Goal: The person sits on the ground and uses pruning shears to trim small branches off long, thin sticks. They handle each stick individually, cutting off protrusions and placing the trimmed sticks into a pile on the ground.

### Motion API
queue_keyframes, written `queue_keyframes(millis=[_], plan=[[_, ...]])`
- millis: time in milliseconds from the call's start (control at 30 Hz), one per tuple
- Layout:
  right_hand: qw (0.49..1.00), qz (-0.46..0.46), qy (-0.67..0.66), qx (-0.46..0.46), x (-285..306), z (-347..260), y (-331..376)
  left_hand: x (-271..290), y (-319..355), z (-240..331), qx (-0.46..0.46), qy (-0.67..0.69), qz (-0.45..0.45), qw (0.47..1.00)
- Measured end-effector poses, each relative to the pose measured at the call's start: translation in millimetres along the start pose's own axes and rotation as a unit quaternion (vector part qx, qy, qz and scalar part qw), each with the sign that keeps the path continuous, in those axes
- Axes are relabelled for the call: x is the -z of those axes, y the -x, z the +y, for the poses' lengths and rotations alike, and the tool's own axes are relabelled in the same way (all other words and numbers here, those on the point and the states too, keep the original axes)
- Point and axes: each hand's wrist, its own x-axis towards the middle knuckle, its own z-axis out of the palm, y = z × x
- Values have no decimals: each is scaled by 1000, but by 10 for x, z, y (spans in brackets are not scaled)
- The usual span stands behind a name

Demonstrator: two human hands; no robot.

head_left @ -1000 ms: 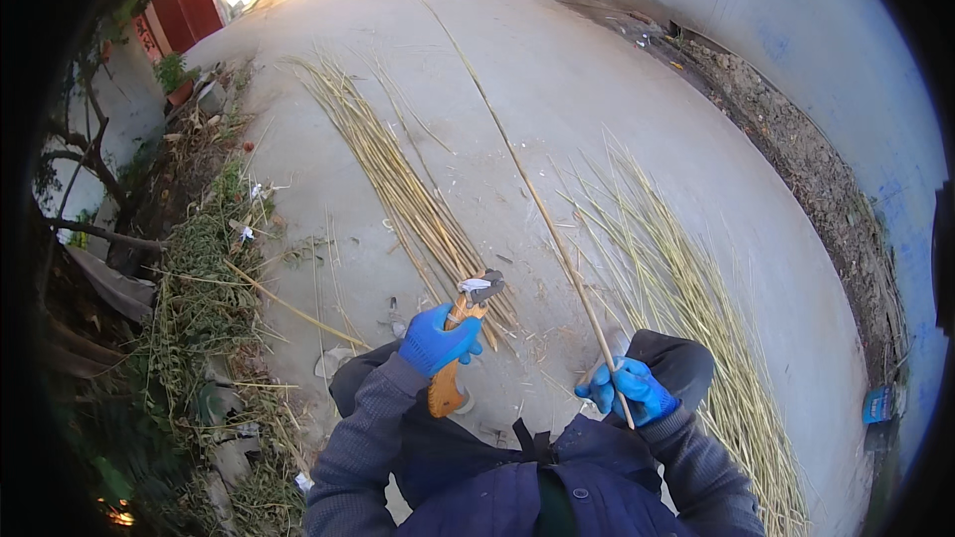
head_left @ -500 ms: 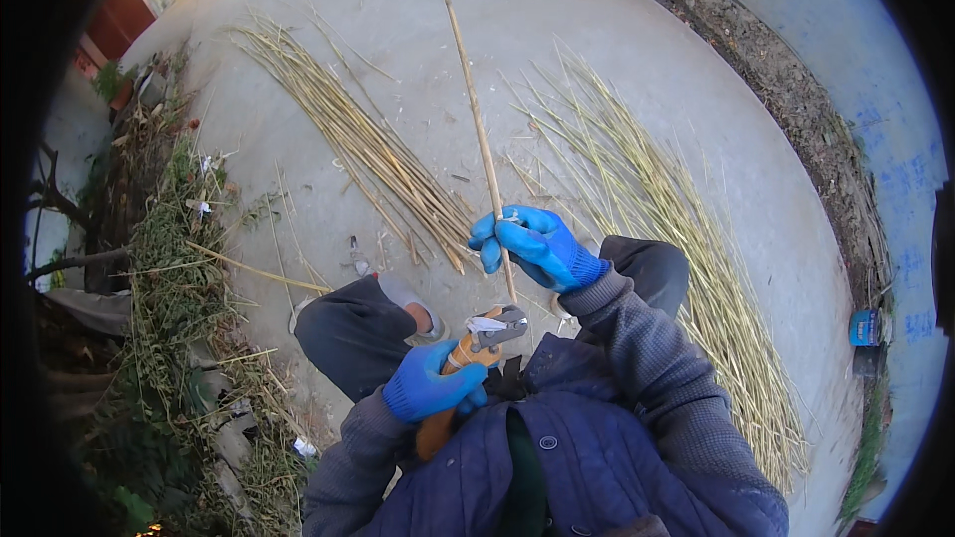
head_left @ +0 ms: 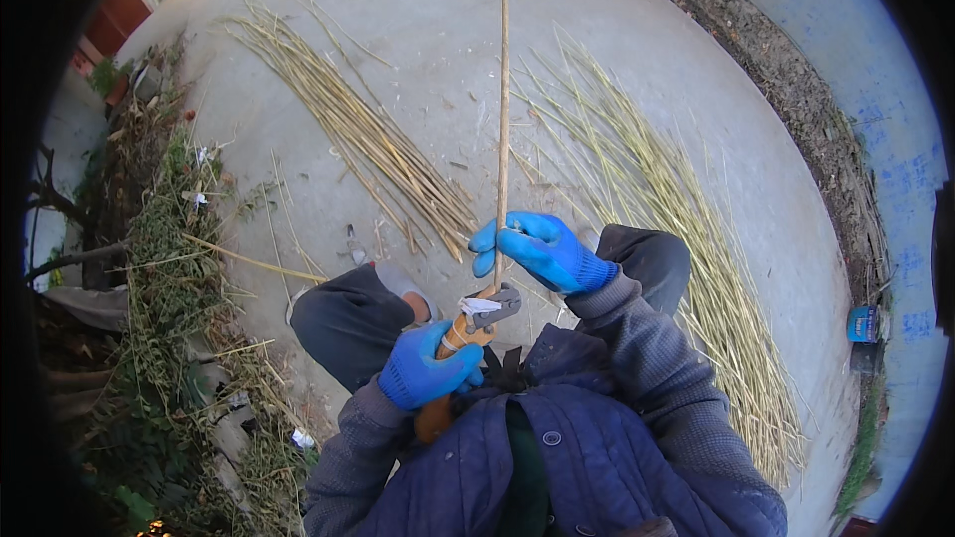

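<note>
My left hand, in a blue glove, is closed around the handle of hand pruners with an orange-brown handle and a grey metal head wrapped in something white. A long, thin dry stalk stands nearly upright in the picture, pinched between the thumb and fingers of my blue-gloved right hand. Its lower end meets the pruner head; whether it lies between the blades I cannot tell. The stalk's far end runs out of the top of the picture.
On the concrete floor, a bundle of stalks lies ahead to the left. A larger pile of yellowish stalks spreads along my right. Dry weeds edge the left side; a blue container stands by the right wall.
The stalk has swung from leaning left to nearly upright, and its lower end has come down to the pruner head. The pruners have shifted slightly left and up.
</note>
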Motion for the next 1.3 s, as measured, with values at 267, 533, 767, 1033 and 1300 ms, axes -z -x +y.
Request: queue_keyframes(millis=[267,533,767,1033,1300], plan=[[999,-53,3,14,-82,236,272,152,24,-43,-24,-76,-38,996],[916,110,-381,58,258,-362,-326,-10,58,-220,-90,-252,8,964],[928,233,-289,30,-160,-172,-460,42,-155,-130,-55,-151,43,986],[980,96,-143,104,449,-546,-514,63,-319,70,-34,-123,12,992],[936,271,210,-78,-440,68,274,236,-709,319,-67,-9,48,997]])
